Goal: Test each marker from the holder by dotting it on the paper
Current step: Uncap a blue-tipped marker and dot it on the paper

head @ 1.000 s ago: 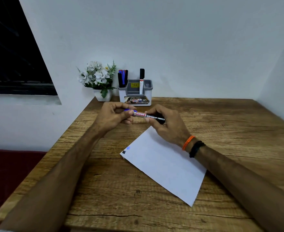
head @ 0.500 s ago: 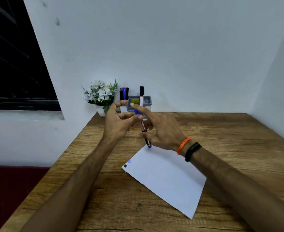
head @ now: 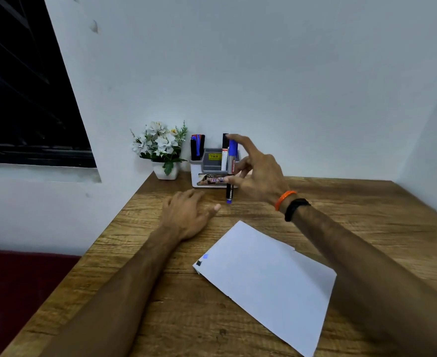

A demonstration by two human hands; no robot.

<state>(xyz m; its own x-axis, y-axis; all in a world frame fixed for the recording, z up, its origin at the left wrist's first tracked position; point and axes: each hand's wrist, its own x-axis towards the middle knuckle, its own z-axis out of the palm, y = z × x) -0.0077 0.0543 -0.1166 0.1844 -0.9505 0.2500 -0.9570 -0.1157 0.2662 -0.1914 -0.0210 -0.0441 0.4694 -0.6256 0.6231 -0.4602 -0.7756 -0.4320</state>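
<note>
My right hand [head: 257, 176] pinches a blue marker [head: 229, 186] between thumb and fingers, with the index finger stretched upward. The marker stands upright, blue cap on top, just in front of the grey-and-white holder [head: 208, 164] at the back of the desk. The holder keeps several markers [head: 197, 146] in its left slot and a black-and-white one [head: 224, 153] on its right side. My left hand [head: 187, 215] rests on the wood, fingers relaxed and holding nothing. The white paper [head: 266, 282] lies nearer me, with a blue dot [head: 206, 256] and a black mark [head: 199, 263] at its left corner.
A small white pot of white flowers [head: 164, 153] stands left of the holder against the wall. The wooden desk [head: 354, 202] meets walls at the back and right; its left edge drops off beside a dark window [head: 26, 99].
My left hand let go of the marker and dropped to the desk. My right hand turned the marker upright and carried it back toward the holder.
</note>
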